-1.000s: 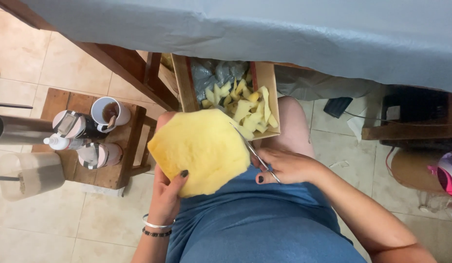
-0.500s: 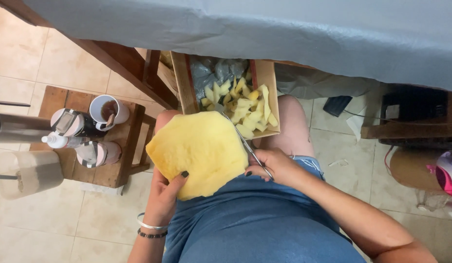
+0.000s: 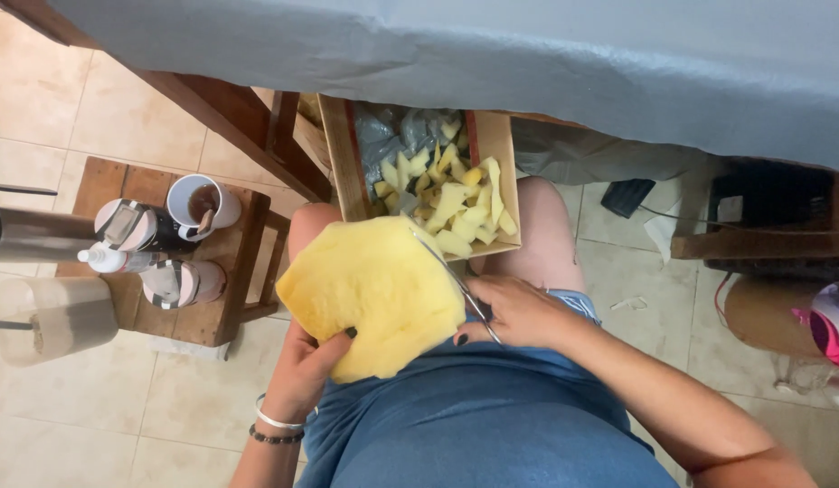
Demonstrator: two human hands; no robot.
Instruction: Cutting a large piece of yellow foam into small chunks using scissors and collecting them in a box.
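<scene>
At frame centre, the left hand (image 3: 304, 369) grips the thick yellow foam slab (image 3: 370, 303) from beneath; the right hand (image 3: 519, 312), closed around steel scissors (image 3: 456, 285), should cut short, steady strips above the cardboard box (image 3: 496, 149).

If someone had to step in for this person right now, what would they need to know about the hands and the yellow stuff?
Left hand: holds the big yellow foam piece from below, over the lap.
Right hand: grips scissors, blades at the foam's right edge.
Cardboard box: sits between the knees under the table edge and holds many small yellow foam bits.
Done: a pile of bits is already cut.
Left: most of the big piece is uncut.
Side stool at left holds a cup and bottles.
</scene>
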